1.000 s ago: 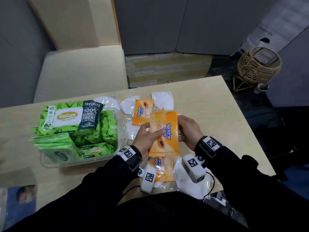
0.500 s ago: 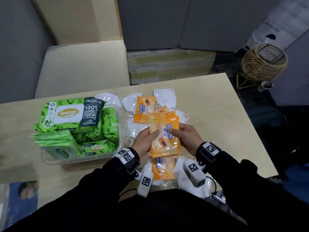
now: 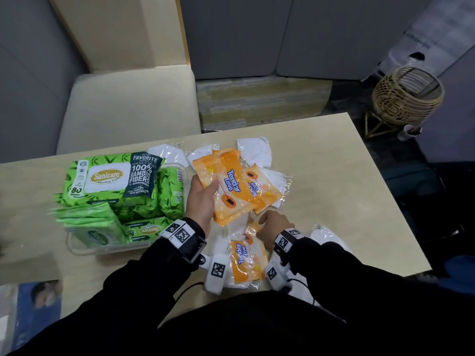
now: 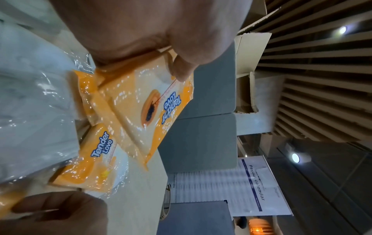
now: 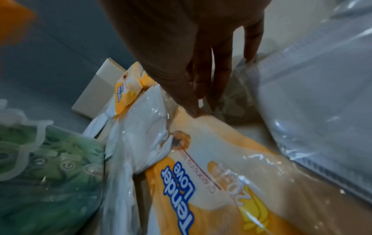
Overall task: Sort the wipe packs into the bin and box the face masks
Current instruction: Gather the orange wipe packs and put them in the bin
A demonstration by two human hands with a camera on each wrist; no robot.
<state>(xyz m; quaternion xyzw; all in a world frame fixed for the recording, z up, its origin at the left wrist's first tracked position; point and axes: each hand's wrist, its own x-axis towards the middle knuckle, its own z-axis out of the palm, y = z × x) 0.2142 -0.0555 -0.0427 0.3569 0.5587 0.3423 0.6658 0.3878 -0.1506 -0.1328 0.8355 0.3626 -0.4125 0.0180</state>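
Observation:
My left hand (image 3: 205, 194) grips a small stack of orange Tender Love wipe packs (image 3: 226, 186) above the table, thumb on top (image 4: 181, 70). In the left wrist view the top pack (image 4: 149, 103) faces the camera. My right hand (image 3: 272, 227) is low, its straight fingers (image 5: 201, 95) touching the upper edge of another orange pack (image 3: 246, 258) (image 5: 211, 174) that lies near the front edge. One more orange pack (image 3: 262, 188) lies to the right of the held stack. A clear bin (image 3: 84, 250) at the left holds green Sanicare packs (image 3: 115, 181). Wrapped white face masks (image 3: 254, 150) lie scattered around.
A beige chair (image 3: 128, 111) with an open cardboard box (image 3: 115, 34) stands behind the table. More wrapped masks (image 3: 329, 235) lie by my right wrist. A wicker basket (image 3: 406, 96) sits on the floor to the right. The table's right part (image 3: 347, 188) is bare.
My right hand let go of the orange stack and dropped to the pack near the front edge. My left hand alone now holds the stack, tilted a little toward the bin.

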